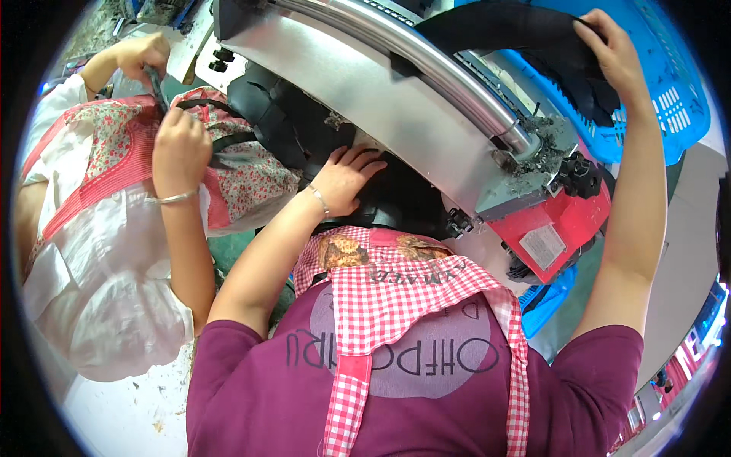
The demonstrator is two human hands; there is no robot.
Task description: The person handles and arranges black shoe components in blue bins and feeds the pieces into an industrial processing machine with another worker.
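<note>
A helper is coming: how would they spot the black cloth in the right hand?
Find the big metal machine, then the blue basket behind its right end. The black cloth stretches from beside the machine's silver roller over that basket. Only this dark piece is held by the right hand.

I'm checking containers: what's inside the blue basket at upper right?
Black sheet material, held by the right hand, drapes across the blue basket; whether its end rests inside is unclear. Blue plastic shows beside it; anything underneath is covered.
</note>
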